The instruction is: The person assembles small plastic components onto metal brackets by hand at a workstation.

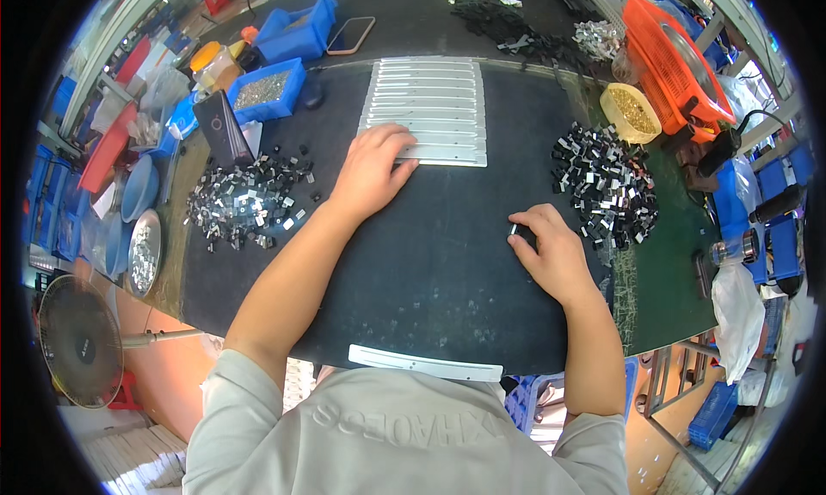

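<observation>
Silvery metal strips (439, 99) lie side by side in a row at the middle of the dark work mat (430, 262). My left hand (375, 170) is at the left end of the nearest strips, fingers curled over the closest one and thumb against its near edge. To the right, my right hand (551, 250) hovers over or rests on the mat, pinching a small black-and-silver clip-like piece (514, 230) between thumb and forefinger. Similar small pieces are heaped on the right (602, 185) and on the left (245, 198). One more long metal strip (426, 362) lies at the mat's near edge.
Blue bins (268, 90), a dark phone-like slab (222, 126) and a metal dish (144, 252) stand at the left. A flat phone (351, 35) lies far back. On the right are a yellow tub (630, 114) and orange baskets (675, 64). A fan (82, 342) stands lower left.
</observation>
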Demonstrator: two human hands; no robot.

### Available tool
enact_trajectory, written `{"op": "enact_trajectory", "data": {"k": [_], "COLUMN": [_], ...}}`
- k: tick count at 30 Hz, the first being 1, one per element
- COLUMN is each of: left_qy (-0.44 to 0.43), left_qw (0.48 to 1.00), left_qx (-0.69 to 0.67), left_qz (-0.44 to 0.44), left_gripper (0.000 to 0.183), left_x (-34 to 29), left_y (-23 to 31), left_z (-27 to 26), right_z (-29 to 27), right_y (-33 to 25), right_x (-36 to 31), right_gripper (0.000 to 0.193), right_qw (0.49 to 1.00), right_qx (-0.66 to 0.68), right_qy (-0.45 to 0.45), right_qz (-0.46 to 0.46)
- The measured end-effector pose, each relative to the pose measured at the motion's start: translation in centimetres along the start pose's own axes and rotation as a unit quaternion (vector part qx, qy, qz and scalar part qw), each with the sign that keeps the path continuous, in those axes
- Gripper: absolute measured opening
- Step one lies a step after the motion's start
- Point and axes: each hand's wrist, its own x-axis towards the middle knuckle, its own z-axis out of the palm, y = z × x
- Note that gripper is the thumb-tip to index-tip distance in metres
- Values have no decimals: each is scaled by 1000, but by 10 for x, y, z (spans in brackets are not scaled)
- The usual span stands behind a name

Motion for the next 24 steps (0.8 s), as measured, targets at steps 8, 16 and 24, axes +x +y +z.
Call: {"op": "enact_trajectory", "data": {"k": [8, 16, 24], "left_qy": [-463, -384, -180], "left_qw": [848, 880, 974], "left_qx": [-192, -264, -49], "left_qz": [171, 94, 125], "left_gripper": [23, 30, 28], "left_x": [-99, -137, -134], "left_y": [147, 168, 128], "left_z": [-87, -115, -108], "right_z": [0, 3, 14], "right_y": [2, 6, -15], "right_x": [-7, -6, -4], "right_gripper": [24, 21, 24], "right_qw": [1000, 999, 997], "right_qx": [2, 4, 3], "right_qy": [3, 38, 41], "right_qz": [6, -35, -60]}}
